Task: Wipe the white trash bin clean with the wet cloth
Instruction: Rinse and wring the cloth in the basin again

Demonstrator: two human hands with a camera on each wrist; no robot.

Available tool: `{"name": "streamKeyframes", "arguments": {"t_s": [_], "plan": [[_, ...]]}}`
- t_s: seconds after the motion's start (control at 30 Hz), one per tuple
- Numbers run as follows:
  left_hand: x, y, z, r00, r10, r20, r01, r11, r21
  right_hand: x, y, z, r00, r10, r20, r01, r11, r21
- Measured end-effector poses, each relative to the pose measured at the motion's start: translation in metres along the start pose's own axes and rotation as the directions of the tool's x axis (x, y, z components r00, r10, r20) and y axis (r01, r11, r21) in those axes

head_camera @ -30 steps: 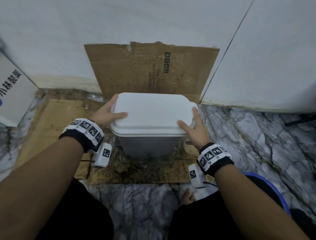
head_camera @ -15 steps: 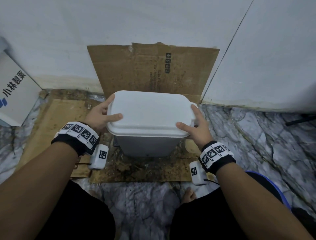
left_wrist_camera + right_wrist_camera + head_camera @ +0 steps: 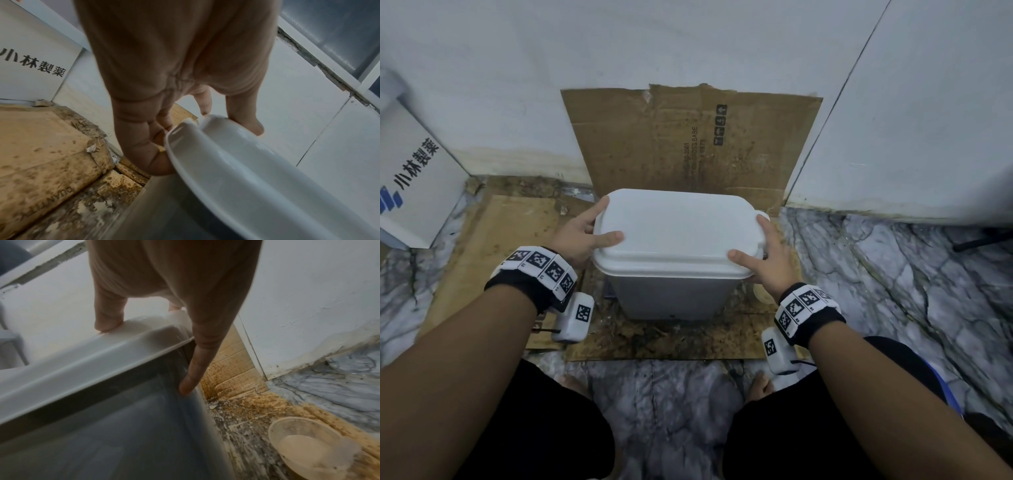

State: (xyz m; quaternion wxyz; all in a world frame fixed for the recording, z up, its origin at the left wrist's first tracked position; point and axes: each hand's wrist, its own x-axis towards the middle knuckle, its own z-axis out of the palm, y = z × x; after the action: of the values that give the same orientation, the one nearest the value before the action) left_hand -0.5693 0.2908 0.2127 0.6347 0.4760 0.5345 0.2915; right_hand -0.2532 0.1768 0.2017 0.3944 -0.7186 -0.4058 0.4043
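The white trash bin [image 3: 674,236] stands with its lid closed on stained cardboard against the wall. My left hand [image 3: 589,229] grips the lid's left end, thumb on top and fingers curled under the rim, as the left wrist view shows [image 3: 164,65]. On the other end my right hand [image 3: 767,253] holds the lid, its thumb resting on top. In the right wrist view the right hand [image 3: 174,272] has one finger reaching down the grey bin wall [image 3: 102,418]. No cloth is in view.
A cardboard sheet [image 3: 688,137] leans on the wall behind the bin. A white printed box [image 3: 417,178] stands at the left. A clear plastic cup [image 3: 308,444] sits on the floor cardboard [image 3: 500,240] right of the bin. Marble floor [image 3: 893,291] lies to the right.
The bin and both hands have drifted slightly left in the head view. Both grips on the lid stay the same.
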Motion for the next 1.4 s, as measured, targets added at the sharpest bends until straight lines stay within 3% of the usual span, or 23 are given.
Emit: {"name": "streamKeyframes", "arguments": {"t_s": [0.2,0.3,0.4,0.47,0.57,0.63,0.7,0.83,0.93,1.23,1.33,1.4], "plan": [[0.009,-0.002,-0.001,1.0,0.005,-0.013,-0.005,1.0,-0.003,-0.001,-0.003,0.0,1.0,0.008,-0.003,-0.008,1.0,-0.002],[0.017,0.001,-0.005,1.0,0.003,-0.022,-0.001,0.994,0.111,0.005,-0.002,-0.003,0.999,0.034,-0.008,-0.034,0.997,-0.072],[0.022,0.014,-0.005,0.999,-0.023,-0.03,0.032,0.942,0.335,0.011,-0.002,-0.008,0.997,0.071,0.019,-0.066,0.984,-0.166],[0.021,0.031,0.004,0.997,-0.029,-0.07,0.067,0.777,0.626,0.007,-0.014,-0.012,0.994,0.095,0.047,-0.083,0.973,-0.216],[0.006,0.058,0.033,0.996,0.03,-0.084,0.067,0.373,0.925,-0.001,-0.034,-0.024,0.986,0.099,0.136,-0.06,0.961,-0.269],[-0.008,0.069,0.058,0.998,0.049,-0.043,0.027,0.28,0.96,-0.006,-0.044,-0.034,0.978,0.119,0.171,-0.049,0.928,-0.368],[-0.02,0.074,0.082,0.994,0.094,0.052,-0.079,0.3,0.951,-0.015,-0.055,-0.045,0.974,0.145,0.172,-0.044,0.873,-0.486],[-0.051,0.088,0.14,0.948,0.135,0.29,-0.319,0.456,0.831,-0.046,-0.079,-0.081,0.961,0.183,0.209,-0.033,0.822,-0.569],[-0.068,0.097,0.181,0.902,0.085,0.424,-0.417,0.437,0.797,-0.069,-0.086,-0.113,0.969,0.159,0.19,-0.031,0.837,-0.546],[-0.112,0.104,0.305,0.706,0.003,0.708,-0.668,0.335,0.665,-0.156,-0.06,-0.221,0.971,0.241,-0.015,-0.217,0.847,-0.485],[-0.124,0.099,0.349,0.621,-0.065,0.781,-0.717,0.356,0.599,-0.187,-0.044,-0.258,0.953,0.288,-0.099,-0.301,0.848,-0.435],[-0.132,0.09,0.377,0.592,-0.07,0.803,-0.733,0.368,0.572,-0.207,-0.033,-0.279,0.938,0.301,-0.173,-0.347,0.836,-0.424]]}}
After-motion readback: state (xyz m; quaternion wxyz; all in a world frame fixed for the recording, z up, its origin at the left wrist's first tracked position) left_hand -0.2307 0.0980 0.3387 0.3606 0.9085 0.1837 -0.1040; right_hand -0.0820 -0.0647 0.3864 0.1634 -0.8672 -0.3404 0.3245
